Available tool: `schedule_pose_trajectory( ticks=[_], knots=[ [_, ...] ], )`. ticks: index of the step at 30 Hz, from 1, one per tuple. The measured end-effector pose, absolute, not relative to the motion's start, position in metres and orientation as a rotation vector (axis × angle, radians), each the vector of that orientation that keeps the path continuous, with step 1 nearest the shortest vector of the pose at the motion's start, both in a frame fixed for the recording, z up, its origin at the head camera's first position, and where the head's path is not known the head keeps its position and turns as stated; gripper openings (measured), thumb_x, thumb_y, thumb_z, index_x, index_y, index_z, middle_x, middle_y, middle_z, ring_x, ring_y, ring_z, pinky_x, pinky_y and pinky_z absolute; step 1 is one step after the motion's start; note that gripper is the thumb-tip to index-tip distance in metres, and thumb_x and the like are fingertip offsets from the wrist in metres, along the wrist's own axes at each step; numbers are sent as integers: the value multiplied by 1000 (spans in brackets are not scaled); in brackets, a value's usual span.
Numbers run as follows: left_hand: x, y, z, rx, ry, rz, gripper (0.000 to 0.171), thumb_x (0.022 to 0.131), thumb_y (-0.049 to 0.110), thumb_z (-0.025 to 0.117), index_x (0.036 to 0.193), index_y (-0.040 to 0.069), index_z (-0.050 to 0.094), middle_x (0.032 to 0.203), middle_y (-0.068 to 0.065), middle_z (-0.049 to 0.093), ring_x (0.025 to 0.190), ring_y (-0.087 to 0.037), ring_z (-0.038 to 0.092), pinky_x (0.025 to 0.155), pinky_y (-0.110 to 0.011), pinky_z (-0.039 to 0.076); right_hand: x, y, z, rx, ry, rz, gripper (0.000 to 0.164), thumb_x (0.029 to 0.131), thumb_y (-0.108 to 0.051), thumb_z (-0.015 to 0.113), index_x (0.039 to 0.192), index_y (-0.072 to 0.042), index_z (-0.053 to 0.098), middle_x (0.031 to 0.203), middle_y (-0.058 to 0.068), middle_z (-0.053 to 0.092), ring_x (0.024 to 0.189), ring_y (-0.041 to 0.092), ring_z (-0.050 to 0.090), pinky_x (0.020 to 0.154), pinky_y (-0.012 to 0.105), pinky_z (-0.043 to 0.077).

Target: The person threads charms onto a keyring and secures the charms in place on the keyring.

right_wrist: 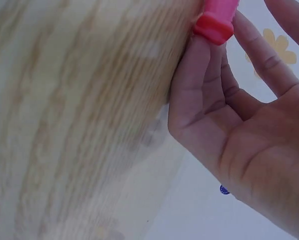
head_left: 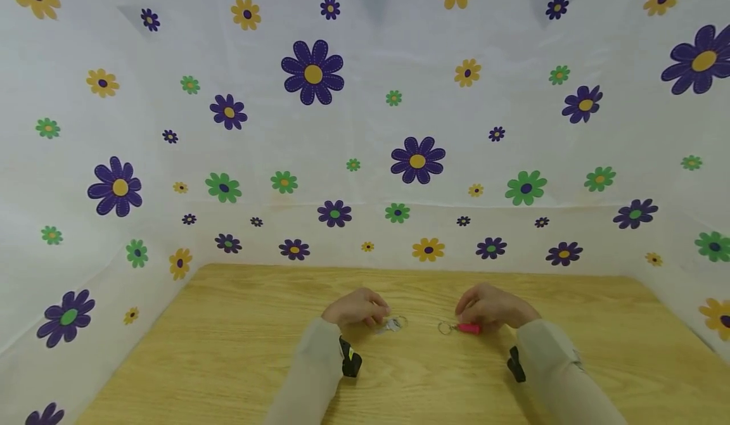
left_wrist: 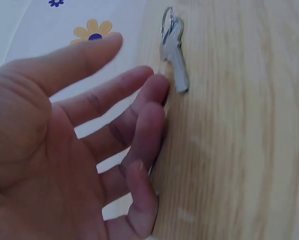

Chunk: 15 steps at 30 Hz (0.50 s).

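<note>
A silver key [left_wrist: 177, 55] on a ring [head_left: 403, 321] lies on the wooden table. My left hand [head_left: 358, 306] is just beside it, loosely bent fingers low over the wood and thumb [left_wrist: 97, 55] raised apart; nothing is between them. To the right, a pink-red cylindrical fob [head_left: 469, 329] with its own metal ring [head_left: 445, 328] is on the table. Behind the fob sits my right hand [head_left: 493, 306], its fingertips right at the fob and the thumb held away. Only one end of the fob appears in the right wrist view.
The light wood table [head_left: 410, 380] reaches back to a white flower-printed sheet [head_left: 365, 127], which also hangs along both sides. A black wrist strap mount [head_left: 350, 358] is on the left wrist and another mount [head_left: 516, 365] on the right.
</note>
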State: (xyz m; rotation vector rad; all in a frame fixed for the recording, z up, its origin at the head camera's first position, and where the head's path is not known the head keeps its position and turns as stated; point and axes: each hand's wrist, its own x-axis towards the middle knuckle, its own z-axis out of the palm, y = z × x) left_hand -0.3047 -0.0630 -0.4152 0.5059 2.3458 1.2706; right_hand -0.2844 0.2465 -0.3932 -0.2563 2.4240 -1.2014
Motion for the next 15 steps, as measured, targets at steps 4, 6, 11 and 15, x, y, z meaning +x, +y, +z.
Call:
schedule_pose_trajectory(
  ticks=[4, 6, 11, 15],
  knots=[
    [-303, -57, -415, 473, 2397, 1264, 20, 93, 6, 68, 108, -6, 74, 91, -4, 70, 71, -12, 58, 75, -28, 52, -285, 243, -393, -298, 2446, -1192, 13, 87, -3, 73, 97, 6, 72, 78, 3, 58, 65, 16, 45, 55, 25, 32],
    [-302, -55, -416, 469, 2411, 1269, 17, 92, 5, 71, 105, -5, 75, 90, -3, 69, 68, -12, 55, 72, -27, 49, -284, 243, -394, -284, 2457, -1188, 11, 87, -2, 73, 95, 6, 72, 77, 2, 57, 64, 15, 44, 55, 25, 32],
    [-298, -53, -418, 422, 2445, 1288, 14, 90, 6, 76, 101, -2, 76, 93, -3, 69, 61, -12, 47, 67, -26, 45, -285, 243, -397, -287, 2465, -1200, 8, 87, 0, 74, 92, 6, 72, 76, 2, 59, 65, 15, 45, 55, 24, 33],
    [-295, -50, -415, 388, 2505, 1241, 12, 88, 11, 80, 96, 2, 76, 94, -2, 68, 62, -13, 48, 63, -27, 43, -285, 242, -398, -295, 2462, -1199, 8, 86, 0, 76, 90, 5, 72, 76, 2, 60, 65, 15, 46, 55, 24, 34]
  ],
)
